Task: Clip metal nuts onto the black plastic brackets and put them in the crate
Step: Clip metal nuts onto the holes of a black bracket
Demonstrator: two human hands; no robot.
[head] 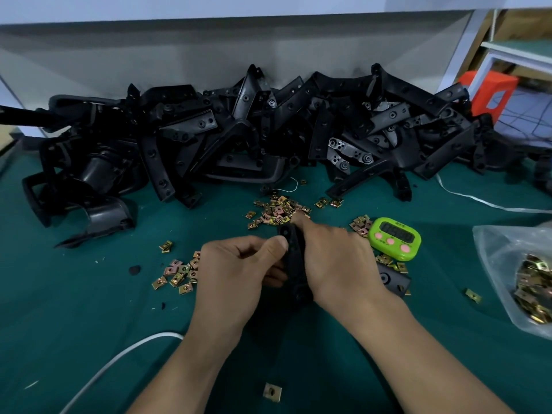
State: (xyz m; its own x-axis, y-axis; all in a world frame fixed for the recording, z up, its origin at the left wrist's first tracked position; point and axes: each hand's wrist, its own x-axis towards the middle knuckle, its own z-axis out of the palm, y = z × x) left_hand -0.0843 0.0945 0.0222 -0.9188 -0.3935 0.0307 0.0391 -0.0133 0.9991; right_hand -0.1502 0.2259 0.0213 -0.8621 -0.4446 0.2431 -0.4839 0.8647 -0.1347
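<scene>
Gripping one black plastic bracket (pixel 294 264) between them, both hands are seen just in front of the green timer (pixel 395 238) and to its left, low over the green counter (pixel 74 309). The left hand (pixel 239 273) is closed on the bracket, its thumb pressed against the upper left edge; the right hand (pixel 337 261) is wrapped over the bracket from the other side, fingers curled around it. Whether a nut is pinched under the fingers cannot be told.

A scatter of metal nuts (pixel 277 210) lies just behind the hands, to the left of the timer, and a smaller cluster (pixel 361 224) touches the timer's left edge. More nuts (pixel 179 274) are spread beside the left hand, on the far side from the timer, and a single nut (pixel 272 392) rests between the forearms, well in front of the timer. A large heap of brackets (pixel 239 130) is piled against the wall behind the timer. To the right of the timer, a clear plastic bag (pixel 501 258) holds further nuts. A white cable (pixel 119 357) runs across the counter under the left forearm.
</scene>
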